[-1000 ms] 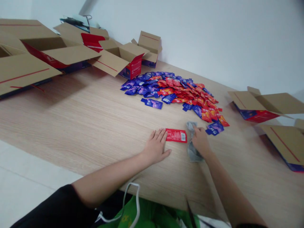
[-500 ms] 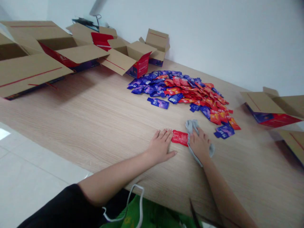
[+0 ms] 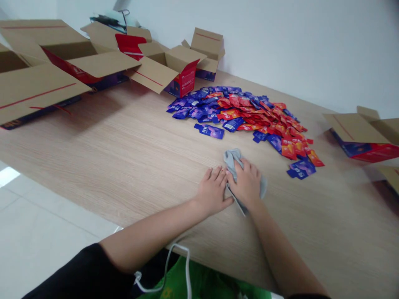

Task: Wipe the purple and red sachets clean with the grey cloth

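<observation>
My left hand [image 3: 214, 192] lies flat on the wooden table [image 3: 124, 166], its fingers spread a little. Right beside it, my right hand [image 3: 246, 182] presses on a grey cloth [image 3: 233, 157], which sticks out past the fingertips and on both sides of the palm. The cloth's edge touches or nearly touches my left fingers. No red packet shows between the hands; the cloth and right hand cover that spot. Beyond them spreads a pile of purple and red packets [image 3: 249, 112], with one purple packet [image 3: 209, 131] lying apart at its near left.
Open cardboard boxes [image 3: 102, 66] stand at the back left, and a smaller one [image 3: 183, 79] sits beside the pile. More open boxes [image 3: 361, 133] are at the right edge. A white cord [image 3: 187, 270] hangs by the table's near edge.
My right hand and the cloth have slid left, up to my left hand, over the place where the red packet showed. My left hand has stayed about where it was.
</observation>
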Motion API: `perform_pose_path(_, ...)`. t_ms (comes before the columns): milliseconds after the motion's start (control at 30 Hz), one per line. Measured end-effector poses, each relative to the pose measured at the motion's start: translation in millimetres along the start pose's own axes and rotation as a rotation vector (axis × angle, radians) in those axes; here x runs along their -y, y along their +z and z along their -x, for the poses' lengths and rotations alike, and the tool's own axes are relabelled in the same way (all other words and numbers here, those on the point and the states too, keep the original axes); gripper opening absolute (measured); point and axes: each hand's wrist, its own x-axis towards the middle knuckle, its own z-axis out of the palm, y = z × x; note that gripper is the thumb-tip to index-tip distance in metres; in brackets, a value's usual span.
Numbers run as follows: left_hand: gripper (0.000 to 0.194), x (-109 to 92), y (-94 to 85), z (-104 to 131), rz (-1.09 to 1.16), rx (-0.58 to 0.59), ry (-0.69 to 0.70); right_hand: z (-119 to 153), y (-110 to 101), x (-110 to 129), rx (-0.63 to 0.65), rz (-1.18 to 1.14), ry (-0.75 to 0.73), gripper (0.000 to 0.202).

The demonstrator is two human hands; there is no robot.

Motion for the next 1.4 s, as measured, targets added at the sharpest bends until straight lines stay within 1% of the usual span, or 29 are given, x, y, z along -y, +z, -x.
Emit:
perform_pose_path(67, 0.079, 0, -0.3, 1, 0.02, -0.012, -0.002, 10, 5, -20, 0.006, 0.04, 0.099, 0.048)
perform_pose_path(133, 0.079, 1, 0.2, 1, 0.033, -0.023, 0.0, 17, 11, -52, 0.015, 0.061, 0.189, 0.048)
perform_pose_path(167, 0.079, 1, 0.5, 1, 0.036, -0.027, 0.003, 19, 15, -70, 0.014, 0.066, 0.209, 0.049)
perform_pose_path(233, 0.08, 2, 1.3, 0, 0.038, -0.041, 0.008, 17, 17, -102, 0.012, 0.04, 0.185, 0.048)
perform_pose_path(300, 0.076, 2, 2.3, -1, 0.04, -0.057, 0.006, 9, 13, -120, 0.023, -0.048, 0.126, 0.047)
perform_pose_path(333, 0.074, 1, 2.9, -1, 0.042, -0.066, 0.003, 3, 8, -123, 0.031, -0.108, 0.101, 0.047)
perform_pose_path(367, 0.072, 1, 3.6, -1, 0.043, -0.075, 0.001, -3, 2, -121, 0.026, -0.165, 0.086, 0.047)
perform_pose_path(400, 0.071, 1, 4.3, -1, 0.043, -0.084, -0.002, -8, -4, -113, 0.001, -0.208, 0.081, 0.047)
perform_pose_path(433, 0.071, 0, 4.9, -1, 0.043, -0.095, -0.006, -11, -10, -101, -0.032, -0.232, 0.078, 0.048)
perform_pose_path(500, 0.071, 0, 5.7, 0, 0.04, -0.114, -0.018, -13, -17, -66, -0.14, -0.197, 0.067, 0.051)
perform_pose_path(533, 0.071, 0, 5.7, 0, 0.038, -0.115, -0.022, -12, -18, -47, -0.134, -0.158, 0.042, 0.052)
perform_pose_path(600, 0.07, 0, 5.1, 1, 0.037, -0.1, -0.02, -7, -14, -13, -0.043, -0.085, -0.048, 0.05)
perform_pose_path(633, 0.069, 0, 4.8, 1, 0.037, -0.09, -0.017, -5, -10, -2, -0.004, -0.062, -0.062, 0.05)
perform_pose_path(667, 0.069, 0, 4.6, 1, 0.035, -0.085, -0.013, -3, -6, 4, 0.026, -0.043, -0.067, 0.049)
perform_pose_path(700, 0.069, 0, 4.6, 1, 0.033, -0.085, -0.011, -2, -2, 4, 0.04, -0.027, -0.055, 0.048)
perform_pose_path(733, 0.07, 1, 4.9, 1, 0.029, -0.092, -0.011, 0, 2, 1, 0.04, -0.011, -0.032, 0.048)
perform_pose_path(800, 0.071, 2, 6.3, 1, 0.023, -0.105, -0.011, 5, 8, -18, 0.023, 0.019, 0.037, 0.048)
perform_pose_path(967, 0.069, 4, 9.4, 1, 0.022, -0.103, 0.001, 28, 11, -91, -0.024, 0.075, 0.267, 0.047)
perform_pose_path(1033, 0.069, 5, 9.4, 1, 0.018, -0.101, 0.012, 30, 7, -115, -0.016, 0.063, 0.276, 0.048)
perform_pose_path(1100, 0.069, 5, 8.9, 1, 0.012, -0.101, 0.014, 23, 1, -124, 0.009, -0.008, 0.234, 0.048)
perform_pose_path(1133, 0.069, 5, 8.5, 1, 0.009, -0.1, 0.013, 17, -3, -121, 0.005, -0.058, 0.212, 0.048)
perform_pose_path(1167, 0.07, 5, 8.1, 1, 0.007, -0.098, 0.01, 11, -7, -113, -0.017, -0.107, 0.194, 0.049)
perform_pose_path(1200, 0.07, 4, 7.5, 1, 0.004, -0.098, 0.005, 6, -10, -99, -0.055, -0.152, 0.178, 0.049)
perform_pose_path(1267, 0.071, 4, 6.1, 1, -0.004, -0.09, -0.003, -2, -15, -59, -0.15, -0.187, 0.134, 0.05)
perform_pose_path(1300, 0.07, 3, 5.3, 1, -0.01, -0.08, -0.004, -3, -15, -38, -0.164, -0.186, 0.096, 0.049)
perform_pose_path(1367, 0.068, 3, 3.8, 1, -0.022, -0.055, -0.002, -2, -12, -4, -0.07, -0.144, -0.036, 0.05)
perform_pose_path(1400, 0.068, 3, 3.4, 1, -0.026, -0.046, -0.001, 1, -9, 5, -0.02, -0.118, -0.066, 0.05)
